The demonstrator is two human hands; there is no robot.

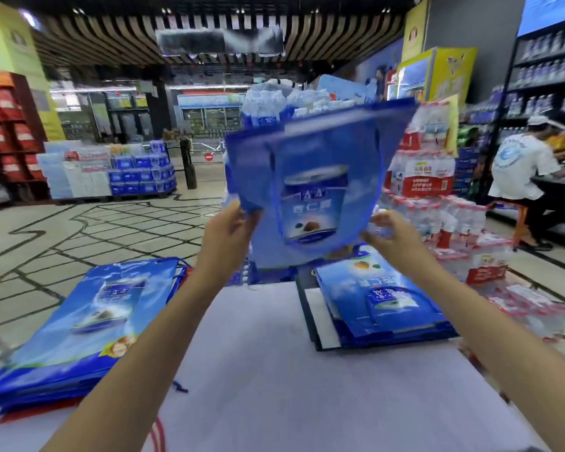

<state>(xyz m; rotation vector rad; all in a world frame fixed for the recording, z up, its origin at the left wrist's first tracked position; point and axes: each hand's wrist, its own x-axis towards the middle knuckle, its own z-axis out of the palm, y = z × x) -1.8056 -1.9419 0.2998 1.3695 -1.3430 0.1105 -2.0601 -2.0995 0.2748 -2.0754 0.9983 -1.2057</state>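
The blue bag (313,177) hangs in the air above the far edge of the table (274,370), tilted and blurred. The left hand (229,230) pinches its lower left edge and the right hand (385,230) curls round its lower right corner. It looks flat (whether anything is inside cannot be told). On the table, a left stack of bags (88,321) and a right stack of bags (379,305) lie flat. Behind the bag stand water packs (421,177), and a person in a white shirt (519,164) is far right.

Motion blur across blue bag (307,151)
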